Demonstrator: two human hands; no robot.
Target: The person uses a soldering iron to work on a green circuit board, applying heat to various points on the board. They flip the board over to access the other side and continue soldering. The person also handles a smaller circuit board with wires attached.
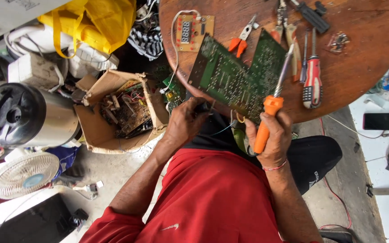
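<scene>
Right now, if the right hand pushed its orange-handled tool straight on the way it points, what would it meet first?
Probably the green circuit board: the right hand aims the orange-handled tool up across it, though depth is unclear.

Green circuit board propped at the worktop edge, a hand at each side.

The right hand grips an orange-handled soldering iron against the circuit board; the left hand pinches the board's lower edge on the round wooden worktop.

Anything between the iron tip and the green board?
Nothing visible. The right hand holds the orange-handled soldering iron, its shaft lying across the green circuit board. The left hand grips the board's lower edge, clear of the tip.
</scene>
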